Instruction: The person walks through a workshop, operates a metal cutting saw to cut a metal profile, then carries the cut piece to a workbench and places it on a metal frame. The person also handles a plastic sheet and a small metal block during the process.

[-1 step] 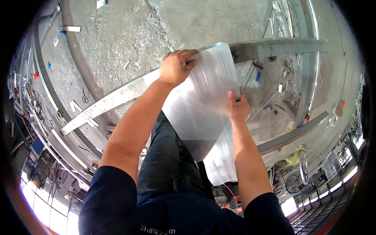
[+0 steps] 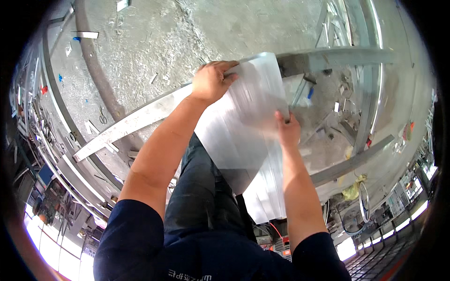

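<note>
A broad, shiny silver stack [image 2: 248, 112] with long lines running along its length, like flat metal strips or sheets, lies before me. It slants from the crosswise metal beam [image 2: 136, 119] down beside my legs; I cannot make out its exact kind. At its upper left edge, my left hand [image 2: 211, 80] is closed on it, fingers curled over the far edge and thumb on top. My right hand [image 2: 288, 129] grips the right edge lower down, thumb on the top face and the other fingers mostly hidden. A darker grey patch [image 2: 234, 178] shows on the stack's lower left.
Metal offcuts and a blue-handled tool [image 2: 310, 92] lie on the concrete floor [image 2: 154, 37] beyond the beam. Another grey bar [image 2: 354, 161] stands out at the right, by a yellow cloth [image 2: 352, 188]. Long metal profiles [image 2: 61, 107] run along the left; scissors [image 2: 102, 115] lie near them.
My right hand has shifted very slightly to the right and toward me. The stack has moved a touch with it, and my left hand keeps its hold.
</note>
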The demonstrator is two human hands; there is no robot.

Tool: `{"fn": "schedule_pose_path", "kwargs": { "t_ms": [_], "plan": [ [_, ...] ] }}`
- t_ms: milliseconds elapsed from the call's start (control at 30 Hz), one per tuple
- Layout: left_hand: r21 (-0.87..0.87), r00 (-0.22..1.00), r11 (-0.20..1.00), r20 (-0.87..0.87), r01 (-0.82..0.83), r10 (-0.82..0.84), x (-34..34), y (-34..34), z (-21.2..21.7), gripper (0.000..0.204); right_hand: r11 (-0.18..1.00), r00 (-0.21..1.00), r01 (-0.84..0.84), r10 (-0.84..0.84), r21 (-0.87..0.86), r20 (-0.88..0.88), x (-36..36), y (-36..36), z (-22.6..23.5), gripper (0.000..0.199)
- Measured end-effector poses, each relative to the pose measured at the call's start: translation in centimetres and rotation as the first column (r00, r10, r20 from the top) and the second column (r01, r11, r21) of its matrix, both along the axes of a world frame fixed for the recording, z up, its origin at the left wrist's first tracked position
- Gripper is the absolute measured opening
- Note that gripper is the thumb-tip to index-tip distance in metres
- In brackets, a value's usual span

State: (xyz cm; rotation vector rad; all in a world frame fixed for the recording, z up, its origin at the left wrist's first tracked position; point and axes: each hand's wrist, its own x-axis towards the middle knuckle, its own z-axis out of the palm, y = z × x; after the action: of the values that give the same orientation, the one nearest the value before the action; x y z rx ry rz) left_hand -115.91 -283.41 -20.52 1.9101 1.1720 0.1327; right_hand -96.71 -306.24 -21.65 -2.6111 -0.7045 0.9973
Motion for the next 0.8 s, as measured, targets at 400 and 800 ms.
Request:
{"fn": "schedule_pose_path", "kwargs": {
  "t_ms": [400, 800],
  "plan": [
    [-0.421, 0.991, 0.899, -0.009, -0.122, 0.131, -2.3, 2.0, -1.5, 0.027, 0.991, 0.993, -0.097, 0.092, 0.087, 0.069, 1.6, 0.0, -0.4, 0.062],
    [-0.416, 0.993, 0.905, 0.025, -0.093, 0.113, -2.1, 2.2, -0.9, 0.026, 0.987, 0.978, -0.157, 0.149, 0.046, 0.149, 1.7, -0.7, -1.4, 0.063]
  ]
}}
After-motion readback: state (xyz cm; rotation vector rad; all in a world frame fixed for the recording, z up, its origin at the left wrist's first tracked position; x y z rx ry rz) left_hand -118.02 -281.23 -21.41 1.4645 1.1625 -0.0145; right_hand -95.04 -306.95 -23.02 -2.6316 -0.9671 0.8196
